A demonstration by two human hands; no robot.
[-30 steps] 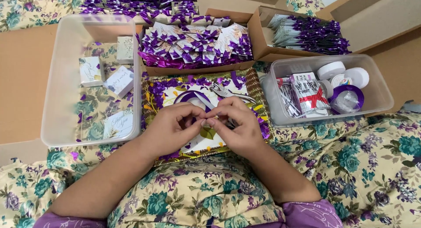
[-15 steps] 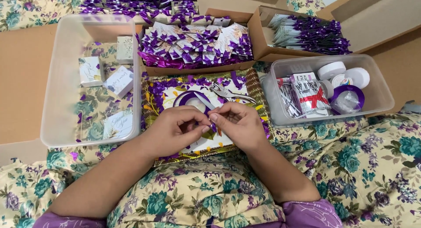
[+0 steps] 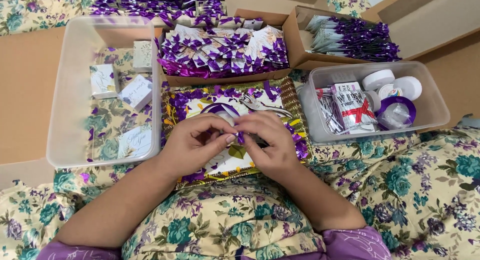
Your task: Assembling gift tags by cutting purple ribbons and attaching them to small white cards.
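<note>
Pinching a small purple ribbon piece (image 3: 240, 137) between them, the left hand (image 3: 196, 142) and the right hand (image 3: 268, 142) are meeting fingertip to fingertip, both grasping it above a decorated tray (image 3: 172, 100) strewn with purple scraps. The ribbon piece is sitting between the left thumb and the right fingertips, mostly hidden by them. Metal scissors (image 3: 260, 106) are lying on the tray just beyond the right hand, not touching it. Beyond the scissors, a cardboard box (image 3: 225, 79) is holding rows of white cards tied with purple bows. To the left of the left hand, a clear plastic bin (image 3: 59, 105) is containing a few small white gift boxes (image 3: 136, 91), well apart from each other. To the right of the right hand, a second clear bin (image 3: 320, 135) is holding a packet of silver twist ties (image 3: 350, 109), a purple ribbon roll (image 3: 396, 112) and white tape rolls (image 3: 378, 79). Further beyond that bin, an open carton (image 3: 296, 42) is storing a stack of purple-bowed packets. Floral fabric (image 3: 425, 190) is covering the surface and lap beneath both forearms.
</note>
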